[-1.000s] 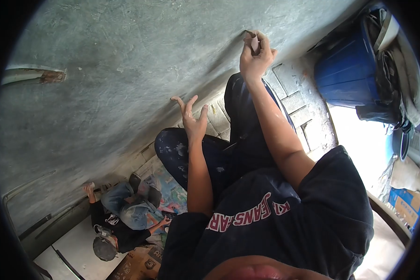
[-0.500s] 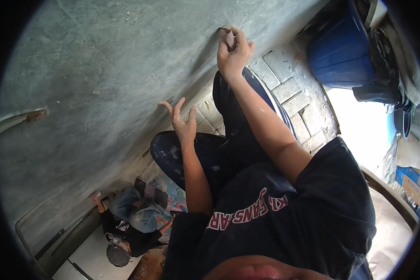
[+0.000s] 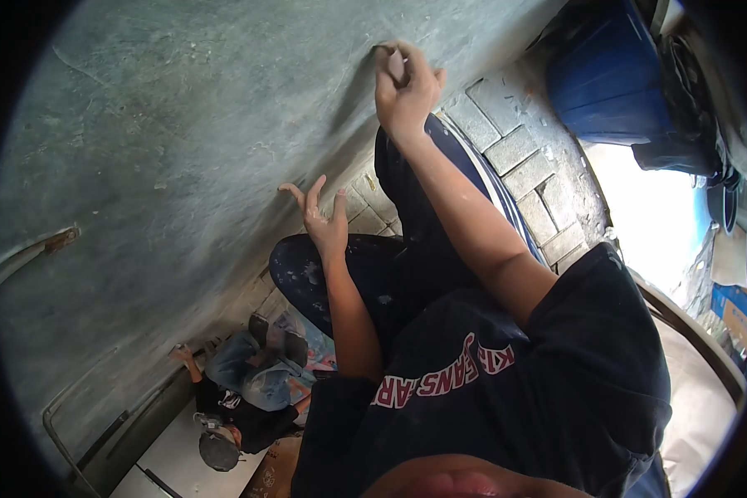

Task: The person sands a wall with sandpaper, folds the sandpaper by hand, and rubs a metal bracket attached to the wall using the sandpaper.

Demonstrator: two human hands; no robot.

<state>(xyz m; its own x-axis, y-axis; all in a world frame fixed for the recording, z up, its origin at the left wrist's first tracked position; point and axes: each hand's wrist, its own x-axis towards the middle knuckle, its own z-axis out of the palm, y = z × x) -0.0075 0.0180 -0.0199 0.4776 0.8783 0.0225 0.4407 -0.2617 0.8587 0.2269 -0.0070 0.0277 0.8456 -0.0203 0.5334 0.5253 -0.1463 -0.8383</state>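
My right hand (image 3: 409, 95) is closed around a small pale flat piece (image 3: 397, 66), partly hidden by the fingers, up against the grey-green wall (image 3: 183, 124). The exact kind of this piece does not show. Dust whitens the fingers. Lower and to the left, my left hand (image 3: 327, 228) is open with its fingers spread. Its fingertips are at the wall surface, though I cannot tell whether they touch it. Nothing is in that hand. My bent knees, in dark trousers with pale spots, are below both hands.
A blue bin (image 3: 606, 83) stands at the upper right, by the paving blocks (image 3: 515, 158). Another person (image 3: 241, 407) sits low at the left, one hand on the wall. A bent metal tube (image 3: 54, 415) is near that person. A broken fitting (image 3: 58, 239) sticks from the wall.
My right hand has moved slightly left along the wall with the pale piece. My left hand has barely moved. The other person's hand on the wall appears a little further right.
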